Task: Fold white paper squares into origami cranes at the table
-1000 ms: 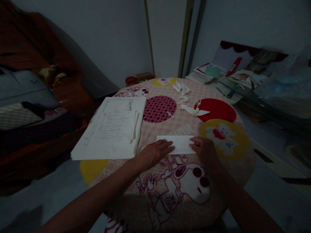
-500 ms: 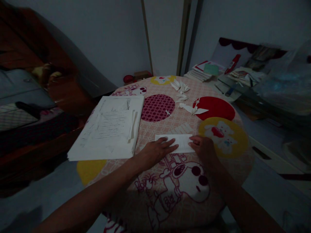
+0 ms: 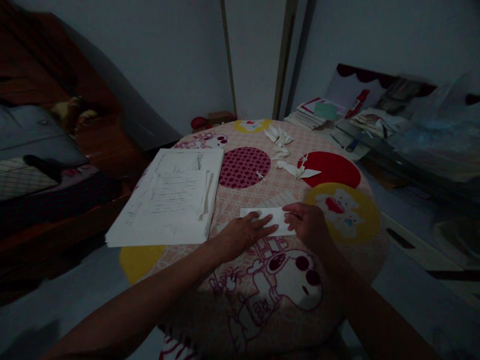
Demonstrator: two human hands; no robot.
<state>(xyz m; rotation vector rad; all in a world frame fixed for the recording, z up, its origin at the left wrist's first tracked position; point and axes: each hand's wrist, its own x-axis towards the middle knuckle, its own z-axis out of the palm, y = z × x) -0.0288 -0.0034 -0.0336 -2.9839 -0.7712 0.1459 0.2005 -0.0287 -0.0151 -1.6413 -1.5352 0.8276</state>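
A white folded strip of paper (image 3: 278, 214) lies flat on the patterned tablecloth (image 3: 232, 205) in front of me. My left hand (image 3: 243, 234) rests on its left part, fingers spread and pressing down. At the right end, my right hand (image 3: 308, 221) has its fingers curled together on the paper and covers that corner. Farther back lie white folded-paper pieces: one looks like a crane (image 3: 299, 171), and a crumpled-looking winged piece (image 3: 277, 135) is near the far edge.
A thick stack of paper sheets (image 3: 138, 227) takes up the table's left side. Beyond the right edge, a glass shelf (image 3: 369, 137) carries papers and a plastic bag (image 3: 431, 125). Stacked papers (image 3: 305, 117) stand behind it. A wooden bench (image 3: 101, 140) is at left.
My right hand has slid left from the paper's right edge further over its surface. My left hand and the paper stay nearly in place.
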